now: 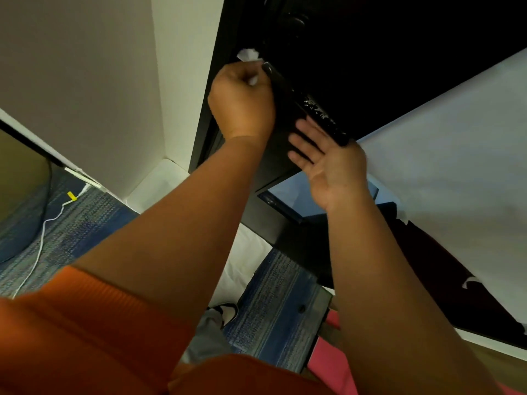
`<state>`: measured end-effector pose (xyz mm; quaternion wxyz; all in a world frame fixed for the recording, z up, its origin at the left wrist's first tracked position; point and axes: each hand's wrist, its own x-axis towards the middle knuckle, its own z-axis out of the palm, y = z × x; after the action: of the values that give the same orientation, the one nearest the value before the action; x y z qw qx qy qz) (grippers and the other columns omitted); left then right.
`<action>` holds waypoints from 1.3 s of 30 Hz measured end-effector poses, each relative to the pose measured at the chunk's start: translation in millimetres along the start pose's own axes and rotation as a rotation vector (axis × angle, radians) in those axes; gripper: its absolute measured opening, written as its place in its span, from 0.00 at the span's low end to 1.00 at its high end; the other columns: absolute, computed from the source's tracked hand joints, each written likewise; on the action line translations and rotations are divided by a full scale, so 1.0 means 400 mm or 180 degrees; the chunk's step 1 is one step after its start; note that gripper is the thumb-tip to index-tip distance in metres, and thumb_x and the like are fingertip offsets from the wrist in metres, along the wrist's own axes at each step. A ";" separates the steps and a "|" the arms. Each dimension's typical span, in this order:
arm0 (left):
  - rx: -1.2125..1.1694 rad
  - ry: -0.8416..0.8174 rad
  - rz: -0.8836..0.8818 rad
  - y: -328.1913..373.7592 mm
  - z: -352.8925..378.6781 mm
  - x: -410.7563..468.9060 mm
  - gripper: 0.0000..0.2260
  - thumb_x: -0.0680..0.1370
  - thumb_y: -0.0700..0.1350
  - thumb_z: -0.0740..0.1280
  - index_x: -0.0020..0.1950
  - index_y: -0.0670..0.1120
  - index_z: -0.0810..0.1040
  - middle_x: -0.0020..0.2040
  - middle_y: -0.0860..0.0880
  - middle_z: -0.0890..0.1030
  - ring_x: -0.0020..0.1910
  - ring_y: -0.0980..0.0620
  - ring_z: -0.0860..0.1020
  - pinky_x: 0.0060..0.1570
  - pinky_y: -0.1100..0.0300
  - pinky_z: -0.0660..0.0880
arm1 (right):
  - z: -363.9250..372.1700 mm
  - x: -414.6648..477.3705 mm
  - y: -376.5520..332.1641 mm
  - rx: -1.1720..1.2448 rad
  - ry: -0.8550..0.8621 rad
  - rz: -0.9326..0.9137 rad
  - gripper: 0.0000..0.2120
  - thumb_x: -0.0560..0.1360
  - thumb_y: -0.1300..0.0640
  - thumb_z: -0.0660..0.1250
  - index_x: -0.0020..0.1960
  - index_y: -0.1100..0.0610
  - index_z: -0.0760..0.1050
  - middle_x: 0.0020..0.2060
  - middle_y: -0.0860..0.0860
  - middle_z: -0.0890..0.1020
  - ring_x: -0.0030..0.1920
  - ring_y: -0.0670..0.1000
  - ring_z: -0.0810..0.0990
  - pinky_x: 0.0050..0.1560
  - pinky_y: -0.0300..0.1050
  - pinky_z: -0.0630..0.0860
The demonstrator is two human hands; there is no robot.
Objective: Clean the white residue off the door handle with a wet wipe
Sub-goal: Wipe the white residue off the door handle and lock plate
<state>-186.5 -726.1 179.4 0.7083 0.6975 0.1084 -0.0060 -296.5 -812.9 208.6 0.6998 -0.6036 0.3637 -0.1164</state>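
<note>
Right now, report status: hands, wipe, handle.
Left hand shut on wet wipe, at handle's upper end. Right hand open, bracing under door handle. White residue still on lower handle. Nothing blocking.

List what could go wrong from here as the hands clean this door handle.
1. The left hand bunches the wet wipe at one end of the door handle; the white residue sits farther along and may be missed.
2. The open right hand beside the residue could pick it up.
</note>
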 end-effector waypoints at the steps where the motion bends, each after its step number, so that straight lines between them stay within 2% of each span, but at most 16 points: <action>1: -0.0214 0.0048 -0.0280 0.008 0.000 0.006 0.07 0.81 0.39 0.68 0.47 0.48 0.85 0.41 0.56 0.81 0.41 0.61 0.79 0.42 0.78 0.72 | -0.019 -0.013 -0.017 -0.0004 0.0055 -0.0065 0.15 0.86 0.51 0.55 0.64 0.55 0.77 0.58 0.55 0.84 0.56 0.54 0.86 0.55 0.53 0.81; 4: -0.0317 0.0065 -0.0427 0.013 -0.011 0.014 0.07 0.81 0.40 0.68 0.51 0.45 0.87 0.41 0.56 0.82 0.40 0.63 0.78 0.39 0.79 0.71 | -0.051 -0.044 -0.075 -0.0353 0.0032 -0.0406 0.20 0.86 0.47 0.52 0.64 0.57 0.78 0.58 0.54 0.85 0.58 0.54 0.85 0.57 0.54 0.80; 6: 0.0239 -0.0176 0.0176 0.011 -0.025 -0.001 0.06 0.81 0.38 0.68 0.53 0.42 0.85 0.48 0.49 0.83 0.42 0.61 0.78 0.42 0.78 0.72 | -0.056 -0.050 -0.113 -0.0789 -0.0011 -0.0742 0.22 0.86 0.47 0.51 0.64 0.57 0.77 0.58 0.52 0.85 0.59 0.52 0.84 0.59 0.56 0.80; 9: 0.0924 -0.0841 0.1090 -0.012 -0.023 -0.018 0.10 0.78 0.36 0.70 0.60 0.37 0.81 0.57 0.40 0.82 0.54 0.45 0.82 0.54 0.62 0.77 | -0.037 -0.048 -0.154 -0.1573 -0.0030 -0.1314 0.20 0.86 0.48 0.52 0.62 0.57 0.79 0.57 0.51 0.85 0.59 0.49 0.83 0.62 0.56 0.79; 11: 0.1034 -0.0664 0.1562 -0.029 -0.013 -0.026 0.06 0.76 0.34 0.72 0.52 0.35 0.83 0.54 0.38 0.83 0.53 0.40 0.83 0.53 0.53 0.81 | -0.015 -0.044 -0.169 -0.1893 -0.0043 -0.1623 0.19 0.86 0.50 0.53 0.62 0.59 0.78 0.57 0.51 0.85 0.59 0.46 0.83 0.60 0.51 0.80; 13: 0.0828 -0.0229 0.1678 -0.038 -0.002 -0.030 0.01 0.73 0.32 0.72 0.42 0.35 0.84 0.49 0.38 0.84 0.50 0.40 0.83 0.50 0.54 0.81 | 0.010 -0.039 -0.178 -0.2058 -0.0100 -0.1888 0.18 0.86 0.51 0.54 0.61 0.59 0.78 0.57 0.51 0.84 0.60 0.46 0.83 0.58 0.50 0.81; 18: -0.0310 -0.0225 -0.0221 -0.002 -0.021 0.014 0.06 0.80 0.41 0.70 0.50 0.45 0.87 0.55 0.48 0.86 0.52 0.56 0.82 0.57 0.66 0.77 | 0.022 -0.015 -0.209 -0.2201 -0.0186 -0.2040 0.18 0.86 0.52 0.54 0.61 0.61 0.78 0.55 0.54 0.84 0.57 0.48 0.84 0.58 0.50 0.82; 21: -0.0642 -0.0333 -0.0683 -0.011 -0.033 0.041 0.05 0.79 0.42 0.72 0.46 0.49 0.87 0.44 0.54 0.85 0.44 0.59 0.82 0.46 0.67 0.79 | 0.024 -0.003 -0.220 -0.2201 -0.0221 -0.2057 0.18 0.86 0.52 0.54 0.63 0.62 0.77 0.55 0.54 0.85 0.56 0.48 0.85 0.59 0.48 0.81; 23: -0.0943 -0.0286 -0.1422 -0.050 -0.036 0.055 0.04 0.78 0.40 0.72 0.50 0.45 0.86 0.40 0.51 0.83 0.39 0.54 0.81 0.41 0.65 0.77 | 0.036 0.008 -0.213 -0.2282 -0.0227 -0.2034 0.18 0.86 0.53 0.54 0.62 0.62 0.78 0.54 0.53 0.85 0.55 0.47 0.85 0.58 0.47 0.82; 25: -0.1283 -0.0336 -0.2139 -0.093 -0.038 0.049 0.09 0.78 0.37 0.69 0.57 0.38 0.83 0.40 0.47 0.81 0.38 0.51 0.81 0.40 0.63 0.78 | 0.045 0.021 -0.208 -0.2394 -0.0215 -0.2008 0.17 0.86 0.55 0.55 0.63 0.61 0.78 0.53 0.53 0.85 0.54 0.46 0.86 0.57 0.46 0.82; 28: -0.1460 -0.0480 -0.2374 -0.129 -0.039 0.002 0.06 0.78 0.35 0.68 0.48 0.41 0.84 0.40 0.48 0.84 0.37 0.55 0.83 0.37 0.66 0.79 | 0.042 0.035 -0.202 -0.2601 -0.0206 -0.2005 0.16 0.85 0.55 0.55 0.63 0.59 0.78 0.52 0.51 0.86 0.52 0.45 0.86 0.55 0.45 0.83; 30: -0.1899 -0.0413 -0.2432 -0.127 -0.038 -0.018 0.09 0.77 0.33 0.68 0.42 0.42 0.85 0.41 0.46 0.86 0.42 0.51 0.85 0.47 0.62 0.82 | 0.040 0.040 -0.198 -0.2695 -0.0231 -0.2002 0.16 0.86 0.55 0.55 0.63 0.58 0.78 0.52 0.51 0.86 0.52 0.45 0.86 0.55 0.45 0.83; 32: -0.2273 -0.0396 -0.2467 -0.113 -0.032 -0.015 0.09 0.79 0.34 0.68 0.43 0.43 0.85 0.44 0.44 0.86 0.46 0.48 0.85 0.52 0.58 0.83 | 0.041 0.042 -0.196 -0.2718 -0.0236 -0.1996 0.16 0.86 0.54 0.54 0.63 0.58 0.78 0.52 0.51 0.86 0.52 0.45 0.86 0.55 0.45 0.83; 35: -0.2649 -0.0382 -0.2664 -0.069 -0.020 0.004 0.04 0.80 0.36 0.69 0.49 0.42 0.83 0.52 0.41 0.85 0.53 0.45 0.85 0.54 0.55 0.84 | 0.040 0.043 -0.195 -0.2645 -0.0245 -0.1973 0.16 0.85 0.55 0.55 0.63 0.58 0.78 0.52 0.51 0.86 0.52 0.45 0.86 0.55 0.45 0.83; 37: -0.2723 -0.0252 -0.2831 -0.045 -0.018 0.008 0.03 0.81 0.37 0.69 0.49 0.41 0.82 0.50 0.41 0.84 0.53 0.44 0.85 0.53 0.54 0.84 | 0.042 0.043 -0.194 -0.2621 -0.0271 -0.1933 0.16 0.85 0.55 0.55 0.63 0.58 0.78 0.51 0.51 0.86 0.51 0.45 0.86 0.55 0.44 0.82; 39: -0.2472 -0.0173 -0.2640 -0.040 -0.013 0.008 0.05 0.81 0.35 0.68 0.48 0.42 0.83 0.43 0.45 0.85 0.48 0.47 0.86 0.55 0.52 0.84 | 0.042 0.040 -0.195 -0.2609 -0.0263 -0.1912 0.15 0.85 0.56 0.55 0.63 0.58 0.79 0.51 0.51 0.86 0.51 0.45 0.86 0.55 0.43 0.82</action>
<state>-186.7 -721.1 163.1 0.8537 0.2846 0.3492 -0.2614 -252.5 -828.8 275.4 0.3550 -0.9106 0.1619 -0.1362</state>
